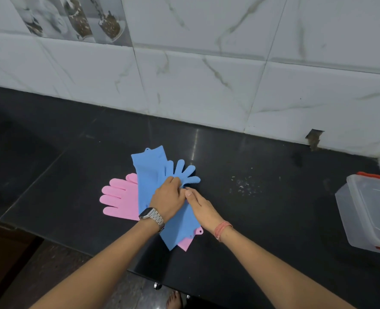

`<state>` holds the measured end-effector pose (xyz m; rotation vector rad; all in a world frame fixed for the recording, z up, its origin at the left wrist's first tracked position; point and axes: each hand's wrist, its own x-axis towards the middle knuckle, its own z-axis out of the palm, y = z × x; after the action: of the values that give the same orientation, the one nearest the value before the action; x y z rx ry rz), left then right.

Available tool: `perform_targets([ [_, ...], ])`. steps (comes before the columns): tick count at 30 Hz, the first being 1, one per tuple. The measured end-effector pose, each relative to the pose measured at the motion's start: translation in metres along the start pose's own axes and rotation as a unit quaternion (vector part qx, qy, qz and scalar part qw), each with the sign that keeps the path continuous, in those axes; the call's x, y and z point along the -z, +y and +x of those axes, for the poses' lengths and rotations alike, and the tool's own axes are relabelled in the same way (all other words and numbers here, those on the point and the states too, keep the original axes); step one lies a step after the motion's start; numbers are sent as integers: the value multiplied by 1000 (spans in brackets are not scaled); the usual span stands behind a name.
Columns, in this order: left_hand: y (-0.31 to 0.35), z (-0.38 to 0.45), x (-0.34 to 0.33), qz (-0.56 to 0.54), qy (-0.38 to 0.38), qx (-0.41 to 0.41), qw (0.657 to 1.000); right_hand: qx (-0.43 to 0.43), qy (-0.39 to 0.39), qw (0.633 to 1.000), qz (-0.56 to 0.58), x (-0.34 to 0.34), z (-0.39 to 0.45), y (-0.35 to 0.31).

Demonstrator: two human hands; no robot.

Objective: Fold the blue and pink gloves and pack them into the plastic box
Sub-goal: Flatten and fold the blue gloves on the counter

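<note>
On the polished black stone table (251, 219), the soft blue fabric gloves (150, 175) lay in a loose heap near the middle, one cuff pointing toward the wall and another stretching back toward the table's near edge. One blue glove's fingers fanned out to the right. Beneath them lay the soft pink fabric gloves (120, 200), their fingers spread out to the left of the blue pile and a pink cuff corner peeking out at the near end.

The left hand (169, 197), with a silver metal wristwatch (152, 217) on its wrist, rested on the blue gloves with its fingers curled, gripping the fabric just below the fanned fingers. The right hand (199, 206), with an orange thread band (223, 229) on its wrist, lay flat beside it, fingers straight and pressing down on the blue fabric, its thumb touching the left hand.

The clear plastic box (367, 216) with red clips stood well apart at the right edge, its lid on.
</note>
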<state>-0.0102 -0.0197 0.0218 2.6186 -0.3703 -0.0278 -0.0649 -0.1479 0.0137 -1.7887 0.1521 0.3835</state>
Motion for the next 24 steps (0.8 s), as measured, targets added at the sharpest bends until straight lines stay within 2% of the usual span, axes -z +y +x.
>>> perform_targets([
  [7,45,1,-14,-91,-16,-50,994,-39,46,991,121,41,-25,12],
  [13,89,-1,-27,-196,-77,-101,972,-124,122,956,236,72,-49,44],
  [17,118,-4,-35,-288,-137,-106,942,-132,144,918,345,86,-71,60],
  [21,139,-10,-44,-400,-210,-94,887,-72,160,874,454,103,-92,74],
  [24,149,-14,-54,-473,-227,-56,850,-27,194,854,482,123,-106,77],
])
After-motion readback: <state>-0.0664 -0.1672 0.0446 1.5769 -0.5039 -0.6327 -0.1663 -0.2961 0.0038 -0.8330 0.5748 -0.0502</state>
